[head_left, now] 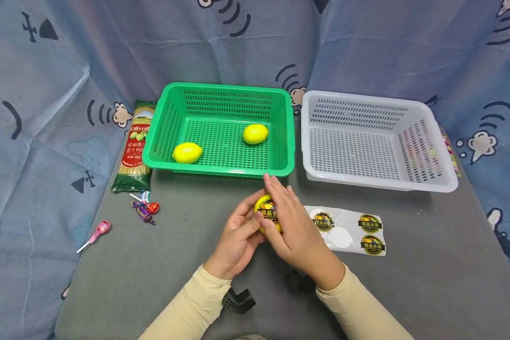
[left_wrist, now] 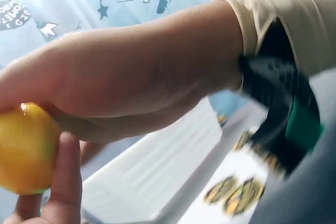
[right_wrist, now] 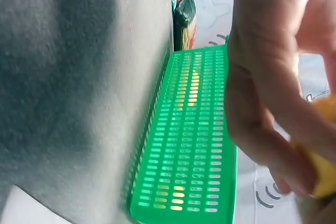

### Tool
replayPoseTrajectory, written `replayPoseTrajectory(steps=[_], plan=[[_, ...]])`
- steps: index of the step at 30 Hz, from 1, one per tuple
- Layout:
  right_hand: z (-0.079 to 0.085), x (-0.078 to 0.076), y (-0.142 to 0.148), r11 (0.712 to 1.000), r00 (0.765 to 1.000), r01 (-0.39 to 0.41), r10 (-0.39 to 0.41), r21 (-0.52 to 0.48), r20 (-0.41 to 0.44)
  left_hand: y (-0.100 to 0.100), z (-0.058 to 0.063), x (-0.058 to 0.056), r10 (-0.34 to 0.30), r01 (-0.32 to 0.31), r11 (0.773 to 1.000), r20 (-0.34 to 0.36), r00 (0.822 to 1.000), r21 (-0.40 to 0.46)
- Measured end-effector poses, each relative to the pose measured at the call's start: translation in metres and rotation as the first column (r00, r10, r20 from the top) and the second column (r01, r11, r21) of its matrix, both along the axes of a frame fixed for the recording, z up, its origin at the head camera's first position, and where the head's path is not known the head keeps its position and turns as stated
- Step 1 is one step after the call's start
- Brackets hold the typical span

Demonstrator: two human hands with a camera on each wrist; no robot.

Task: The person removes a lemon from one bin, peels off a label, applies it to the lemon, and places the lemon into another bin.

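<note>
Left hand [head_left: 240, 231]: is pinching the lemon [left_wrist: 26, 148] from its left, between thumb and fingers.
Right hand [head_left: 295, 231]: is touching its right side, fingers stretching straight.
Lemon: is sitting between both hands, neither nearer, sticker [head_left: 268, 208] facing upward, before the green basket [head_left: 218, 170].
Long axis: is hiding behind the hands.

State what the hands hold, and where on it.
A smooth, yellow, rounded lemon, gripped at its left side by the left hand; the right hand covers its right side.
</note>
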State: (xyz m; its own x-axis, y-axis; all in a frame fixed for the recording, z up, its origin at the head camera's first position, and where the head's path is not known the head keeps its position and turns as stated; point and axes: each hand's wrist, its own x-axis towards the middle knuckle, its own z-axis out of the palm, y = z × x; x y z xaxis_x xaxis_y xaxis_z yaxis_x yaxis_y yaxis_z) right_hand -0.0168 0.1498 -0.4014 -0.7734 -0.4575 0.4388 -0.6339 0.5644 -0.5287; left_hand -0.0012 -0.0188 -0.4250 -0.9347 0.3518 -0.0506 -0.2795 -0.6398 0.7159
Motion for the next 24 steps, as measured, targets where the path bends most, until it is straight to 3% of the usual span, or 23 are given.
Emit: replayPoseTrajectory(steps=[3,5,10,13,16,20,24], plan=[[-0.002,0.004,0.004,0.998,0.992,0.034,-0.039,0.05,0.122,-0.009,0.001,0.001,0.023,-0.024,0.998,-0.027,0.999,-0.065],[-0.005,0.006,0.006,0.999,0.988,0.045,-0.047,0.017,0.148,-0.014,0.002,0.0,0.046,-0.054,0.992,-0.066,0.997,-0.118],[-0.007,0.007,0.0,0.982,0.999,-0.04,0.04,-0.184,-0.006,-0.012,-0.001,-0.004,0.074,-0.104,0.976,-0.159,0.984,-0.193],[-0.008,0.003,-0.007,0.977,0.99,-0.095,0.074,-0.188,-0.117,-0.008,-0.005,-0.002,0.087,-0.12,0.979,-0.196,0.977,-0.166],[-0.012,-0.002,-0.01,0.984,0.99,-0.08,0.059,-0.158,-0.131,-0.005,-0.007,0.001,0.1,-0.128,0.984,-0.211,0.972,-0.121],[-0.015,-0.006,-0.006,0.994,1.0,-0.018,0.016,-0.104,-0.025,-0.005,-0.008,0.004,0.093,-0.113,0.989,-0.184,0.978,-0.099],[-0.018,-0.007,0.004,0.999,0.994,0.043,-0.043,0.001,0.105,-0.005,-0.005,0.005,0.094,-0.109,0.989,-0.148,0.984,-0.099]])
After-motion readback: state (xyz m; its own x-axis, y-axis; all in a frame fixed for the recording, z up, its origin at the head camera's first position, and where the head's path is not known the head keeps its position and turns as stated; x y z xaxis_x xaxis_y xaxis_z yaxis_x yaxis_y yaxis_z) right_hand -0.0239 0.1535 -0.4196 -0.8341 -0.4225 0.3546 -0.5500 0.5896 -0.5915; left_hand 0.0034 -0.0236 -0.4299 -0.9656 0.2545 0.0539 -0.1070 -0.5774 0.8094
